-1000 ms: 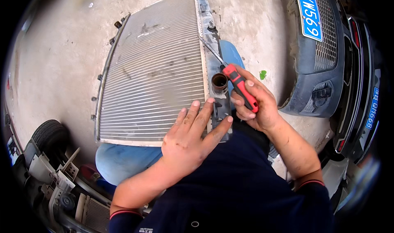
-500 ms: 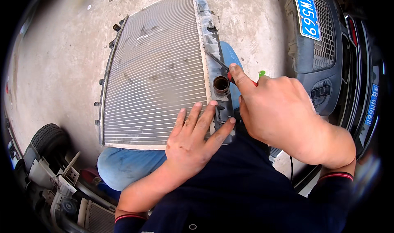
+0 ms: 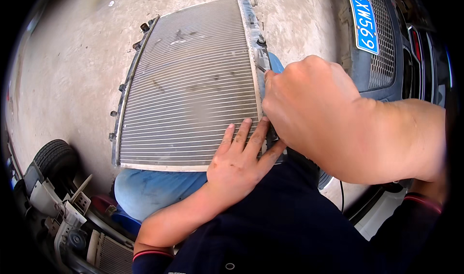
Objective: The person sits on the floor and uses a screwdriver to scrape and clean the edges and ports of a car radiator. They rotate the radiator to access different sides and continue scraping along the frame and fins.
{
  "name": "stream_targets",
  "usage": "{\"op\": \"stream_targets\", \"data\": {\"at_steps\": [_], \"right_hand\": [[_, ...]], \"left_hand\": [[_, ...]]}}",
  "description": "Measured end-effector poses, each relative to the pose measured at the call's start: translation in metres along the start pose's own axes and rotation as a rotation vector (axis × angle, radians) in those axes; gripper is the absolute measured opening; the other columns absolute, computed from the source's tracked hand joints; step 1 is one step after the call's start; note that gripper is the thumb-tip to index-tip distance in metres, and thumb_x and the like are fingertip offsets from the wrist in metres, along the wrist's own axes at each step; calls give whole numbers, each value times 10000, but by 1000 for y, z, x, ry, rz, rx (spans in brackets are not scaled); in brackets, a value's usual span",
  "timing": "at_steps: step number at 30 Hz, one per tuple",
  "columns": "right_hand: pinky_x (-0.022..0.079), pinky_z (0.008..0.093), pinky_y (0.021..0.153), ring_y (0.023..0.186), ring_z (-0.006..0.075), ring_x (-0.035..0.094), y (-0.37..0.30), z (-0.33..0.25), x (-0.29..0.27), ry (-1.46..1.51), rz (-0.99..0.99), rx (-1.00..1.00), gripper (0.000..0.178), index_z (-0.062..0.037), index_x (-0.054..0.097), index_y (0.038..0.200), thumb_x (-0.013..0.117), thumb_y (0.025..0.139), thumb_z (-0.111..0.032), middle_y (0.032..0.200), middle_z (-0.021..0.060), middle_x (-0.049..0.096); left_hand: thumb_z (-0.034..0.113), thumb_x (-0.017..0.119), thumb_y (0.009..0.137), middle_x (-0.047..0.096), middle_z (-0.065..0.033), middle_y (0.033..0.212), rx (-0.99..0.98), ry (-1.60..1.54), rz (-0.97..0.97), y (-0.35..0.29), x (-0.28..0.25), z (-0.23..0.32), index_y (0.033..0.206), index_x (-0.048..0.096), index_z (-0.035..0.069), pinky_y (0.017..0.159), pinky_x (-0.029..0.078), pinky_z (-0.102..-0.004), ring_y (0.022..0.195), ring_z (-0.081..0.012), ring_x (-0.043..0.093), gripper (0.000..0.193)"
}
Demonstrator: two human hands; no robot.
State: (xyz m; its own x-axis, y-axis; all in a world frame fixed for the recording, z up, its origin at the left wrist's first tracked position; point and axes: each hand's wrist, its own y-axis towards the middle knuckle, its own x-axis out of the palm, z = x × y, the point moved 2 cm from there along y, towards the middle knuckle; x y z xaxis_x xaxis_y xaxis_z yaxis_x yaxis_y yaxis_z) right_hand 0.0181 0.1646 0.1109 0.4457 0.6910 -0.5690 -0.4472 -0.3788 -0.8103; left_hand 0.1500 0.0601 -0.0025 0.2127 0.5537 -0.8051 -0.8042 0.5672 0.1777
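Observation:
A car radiator (image 3: 186, 88) with a finned core lies across my thighs, tilted a little, and a dark tank (image 3: 249, 20) runs along its right side. My left hand (image 3: 234, 165) lies flat on the near right corner, fingers spread over the fins and the crimped edge. Closed over the right tank, my right hand (image 3: 314, 109) grips a screwdriver. Only the screwdriver's thin shaft (image 3: 261, 69) shows beyond the fingers, its tip at the seam between core and tank. The handle is hidden in my fist, and the round tank neck is covered by the hand.
On the right stands a car bumper (image 3: 360, 76) with a mesh grille and a blue licence plate (image 3: 362, 20). At lower left are a tyre (image 3: 55, 160), metal brackets (image 3: 72, 218) and another finned core (image 3: 113, 257). Concrete floor (image 3: 87, 80) surrounds the radiator.
My right hand has turned over, its wrist and forearm swinging up and right, hiding the red handle and the neck. The radiator has shifted slightly to the right and nearer. My left hand moved right.

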Motion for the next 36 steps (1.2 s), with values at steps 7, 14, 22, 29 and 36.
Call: {"op": "stream_targets", "data": {"at_steps": [7, 14, 22, 29, 36], "right_hand": [[602, 393, 677, 799, 303, 748, 5, 4, 13, 177, 27, 89, 406, 59, 710, 1124, 746, 786, -163, 838, 151, 742], [553, 482, 755, 838, 478, 679, -15, 18, 52, 768, 299, 164, 535, 114, 521, 1375, 611, 882, -72, 883, 307, 692], [481, 424, 1029, 1220, 388, 647, -14, -25, 150, 1446, 735, 300, 535, 86, 463, 1458, 561, 1004, -180, 1282, 286, 668], [311, 210, 509, 585, 55, 373, 24, -22, 142, 2425, 518, 262, 599, -6, 386, 1558, 539, 1032, -248, 771, 33, 528], [282, 199, 453, 488, 69, 348, 45, -31, 153, 3005, 420, 12, 581, -41, 353, 1563, 452, 1041, -278, 809, 59, 555]], "left_hand": [[216, 647, 860, 661, -163, 1263, -39, -30, 88, 6, -4, 1, 1137, 743, 217, 936, 562, -557, 1124, -391, 683, 293], [232, 613, 894, 641, -174, 1357, -18, 9, 76, 1, -3, 1, 1267, 693, 252, 923, 577, -512, 1120, -373, 691, 381], [188, 647, 860, 670, -197, 1311, -11, -13, 93, 4, -7, -4, 1250, 706, 249, 872, 604, -486, 1075, -374, 719, 399], [195, 646, 866, 695, -167, 1283, -67, 76, 152, 14, -8, -32, 1193, 731, 248, 799, 624, -426, 1003, -339, 744, 342], [172, 658, 843, 694, -156, 1292, -91, 111, 110, 17, -2, -39, 1165, 752, 250, 820, 612, -404, 1013, -330, 740, 345]]}}
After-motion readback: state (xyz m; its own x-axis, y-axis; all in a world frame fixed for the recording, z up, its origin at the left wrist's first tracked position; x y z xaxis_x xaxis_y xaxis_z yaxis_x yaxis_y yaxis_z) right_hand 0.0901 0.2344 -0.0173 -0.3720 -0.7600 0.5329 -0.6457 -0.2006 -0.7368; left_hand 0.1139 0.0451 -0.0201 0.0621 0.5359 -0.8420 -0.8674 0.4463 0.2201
